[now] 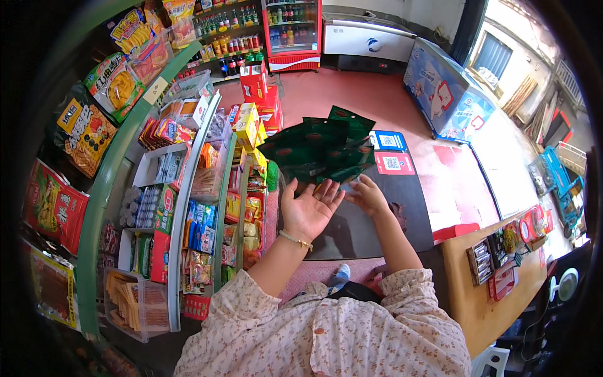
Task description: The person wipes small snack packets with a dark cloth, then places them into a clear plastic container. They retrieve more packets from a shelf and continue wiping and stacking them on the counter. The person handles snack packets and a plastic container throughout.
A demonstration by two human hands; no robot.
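Several dark green packets [320, 146] lie fanned over one another in a pile at the far side of a dark tabletop [339, 235]. At the near edge of the pile my left hand [308, 209] is turned palm up. Its fingers are apart and slightly curled, and its fingertips reach the packets. A bead bracelet circles that wrist. To its right, my right hand [370, 194] pinches a small piece of clear plastic [349, 185] beside the lowest packets. What lies under the pile is hidden.
Shelves [176, 226] of snacks rise close on the left. Red cartons [266, 101] and yellow cartons [247, 125] stack beyond the table. Two printed code cards [395, 163] lie at its right. A wooden counter [476, 306] stands right; a chest freezer [443, 92] stands farther back.
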